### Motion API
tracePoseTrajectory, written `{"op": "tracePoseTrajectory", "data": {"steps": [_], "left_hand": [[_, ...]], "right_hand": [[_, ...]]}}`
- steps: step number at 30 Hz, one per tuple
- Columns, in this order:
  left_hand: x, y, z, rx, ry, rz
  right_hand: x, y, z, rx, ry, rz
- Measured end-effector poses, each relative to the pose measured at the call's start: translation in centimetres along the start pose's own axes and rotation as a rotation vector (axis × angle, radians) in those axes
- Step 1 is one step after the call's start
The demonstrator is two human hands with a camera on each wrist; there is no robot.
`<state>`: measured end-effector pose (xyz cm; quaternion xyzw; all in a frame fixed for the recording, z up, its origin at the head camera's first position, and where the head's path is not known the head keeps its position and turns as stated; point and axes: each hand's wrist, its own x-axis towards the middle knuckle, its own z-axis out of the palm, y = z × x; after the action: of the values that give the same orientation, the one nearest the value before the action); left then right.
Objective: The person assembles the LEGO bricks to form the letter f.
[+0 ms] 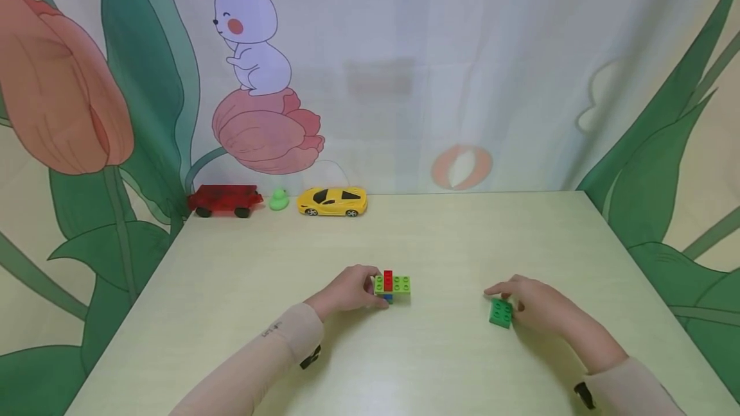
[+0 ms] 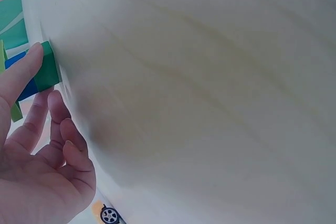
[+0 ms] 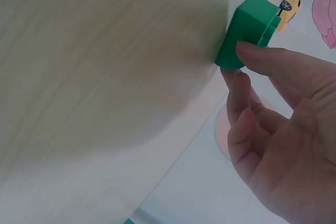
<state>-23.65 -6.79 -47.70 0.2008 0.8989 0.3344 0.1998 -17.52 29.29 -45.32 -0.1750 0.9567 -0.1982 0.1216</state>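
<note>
My left hand point(image 1: 349, 289) pinches a small stack of toy building bricks near the middle of the table. A wide lime green brick point(image 1: 403, 285) lies across it, with a narrow red brick point(image 1: 388, 281) on top. Beneath, the left wrist view has a blue brick point(image 2: 30, 88) and a green brick point(image 2: 49, 69) at the bottom, thumb against them. To the right, my right hand point(image 1: 540, 305) pinches a separate green brick point(image 1: 500, 313), studs up. Its thumb presses one side of that brick in the right wrist view, the other fingers partly behind it.
Along the table's back edge stand a red toy vehicle point(image 1: 225, 200), a small green duck-like toy point(image 1: 279, 199) and a yellow toy car point(image 1: 332, 201). Behind them hangs a printed curtain point(image 1: 393, 127) with a rabbit and tulips. The pale table point(image 1: 439, 364) spreads around both hands.
</note>
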Motion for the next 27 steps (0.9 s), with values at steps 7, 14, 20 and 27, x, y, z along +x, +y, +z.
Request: {"op": "tracePoseTrajectory", "data": {"steps": [7, 14, 20, 27], "left_hand": [[0.1, 0.1, -0.1, -0.008, -0.005, -0.009], [0.0, 0.3, -0.1, 0.003, -0.005, -0.002], [0.0, 0.3, -0.1, 0.002, -0.005, -0.008], [-0.1, 0.1, 0.0, -0.006, -0.002, -0.010]], "right_hand": [[-0.1, -0.1, -0.1, 0.006, 0.007, -0.006], [-0.3, -0.1, -0.5, 0.046, 0.011, -0.029], [-0.1, -0.3, -0.8, 0.041, 0.060, -0.075], [0.8, -1.4, -1.3, 0.072, 0.120, -0.061]]}}
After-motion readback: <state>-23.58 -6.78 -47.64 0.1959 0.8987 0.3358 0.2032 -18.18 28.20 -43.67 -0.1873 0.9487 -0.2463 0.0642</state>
